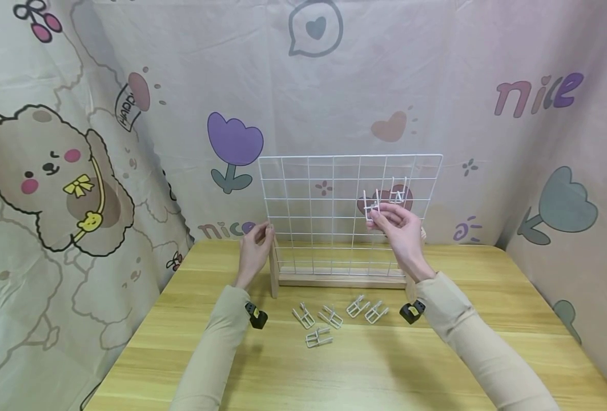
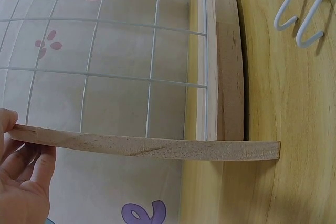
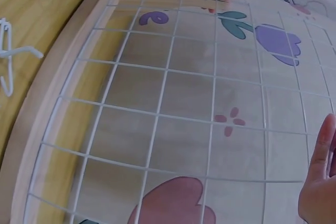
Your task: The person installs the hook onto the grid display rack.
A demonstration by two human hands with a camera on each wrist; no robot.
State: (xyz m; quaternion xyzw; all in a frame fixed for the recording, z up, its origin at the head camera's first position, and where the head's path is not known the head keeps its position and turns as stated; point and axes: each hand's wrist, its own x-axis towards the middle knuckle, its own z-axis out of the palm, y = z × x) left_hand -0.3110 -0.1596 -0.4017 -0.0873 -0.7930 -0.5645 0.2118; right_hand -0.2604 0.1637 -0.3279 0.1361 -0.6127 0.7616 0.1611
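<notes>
A white wire grid panel [image 1: 349, 155] stands upright in a wooden stand [image 1: 341, 281]. My left hand [image 1: 254, 251] pinches the upper part of the stand's left wooden post [image 1: 274, 277]; in the left wrist view, thumb and fingers [image 2: 41, 169] lie on either side of this post [image 2: 157, 148]. My right hand [image 1: 405, 234] pinches a white wire hook [image 1: 372, 208] in front of the grid's upper right part. Whether that hook touches the grid I cannot tell. Another white hook [image 1: 398, 197] is on the grid just behind the right hand. The right wrist view shows the right hand [image 3: 319, 184] only partly, its hook hidden.
Several white wire hooks [image 1: 331, 317] lie on the wooden table [image 1: 365, 377] in front of the stand. A printed cloth [image 1: 334, 103] hangs behind and at both sides. Each wrist carries a small black camera [image 1: 256, 315].
</notes>
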